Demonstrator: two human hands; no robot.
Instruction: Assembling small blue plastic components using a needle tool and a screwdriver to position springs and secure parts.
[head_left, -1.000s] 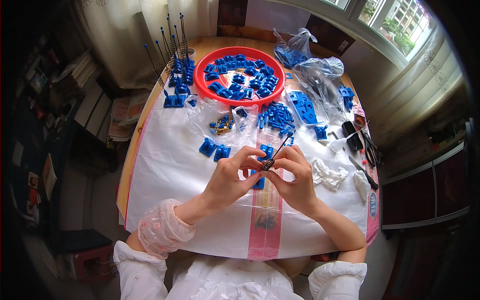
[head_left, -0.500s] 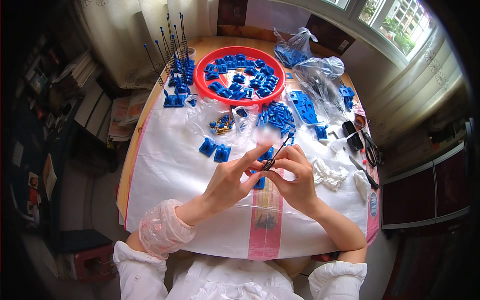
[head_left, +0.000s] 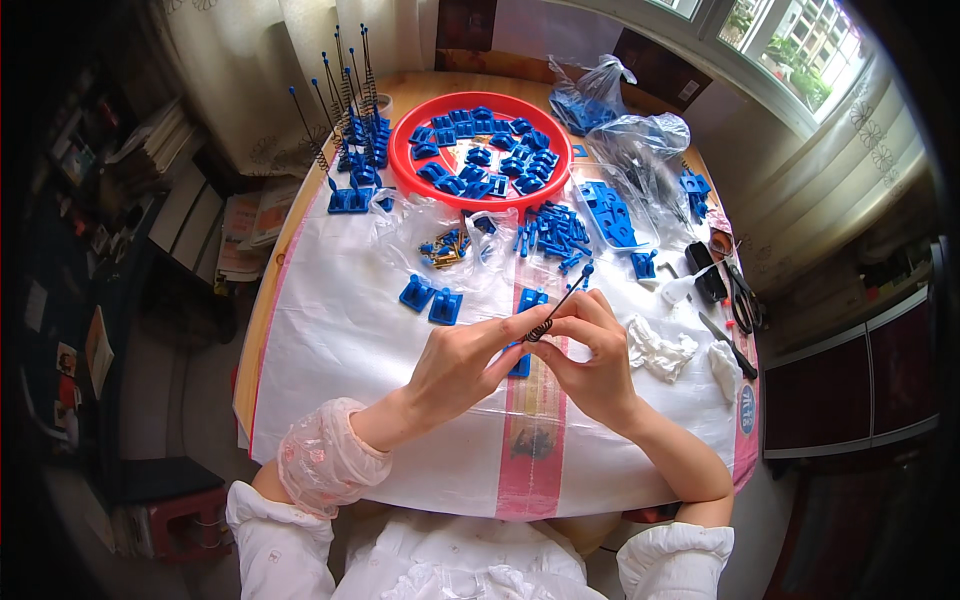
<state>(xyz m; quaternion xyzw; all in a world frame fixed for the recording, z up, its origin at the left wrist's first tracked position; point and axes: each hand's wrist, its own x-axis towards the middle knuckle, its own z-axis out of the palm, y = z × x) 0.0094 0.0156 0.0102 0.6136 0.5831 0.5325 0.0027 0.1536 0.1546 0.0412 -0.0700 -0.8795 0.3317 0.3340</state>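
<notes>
Over the middle of the table, my left hand (head_left: pixel 455 360) and my right hand (head_left: pixel 592 365) meet at the fingertips around a black coil spring (head_left: pixel 538 331). Both hands are closed on it. A thin black stem with a blue ball tip rises from the coil, slanting up and to the right. Behind and below the fingers, a blue plastic base (head_left: pixel 520 366) shows in part, and another blue base (head_left: pixel 532 298) lies just beyond them. Two blue bases with raised lugs (head_left: pixel 445 306) sit to the left of my hands. The exact pinch is partly hidden by the fingers.
A red round tray (head_left: pixel 398 160) holds many blue bases. Finished spring pieces (head_left: pixel 348 200) stand at the back left. Blue pegs (head_left: pixel 560 232), brass-coloured screws (head_left: pixel 445 250) and a clear box (head_left: pixel 650 245) lie ahead. Scissors (head_left: pixel 741 300) and crumpled white tissue (head_left: pixel 660 350) are at the right.
My left index finger, raised and stretched forward before, has come down onto the spring. The stem leans slightly further right. My right hand has hardly moved.
</notes>
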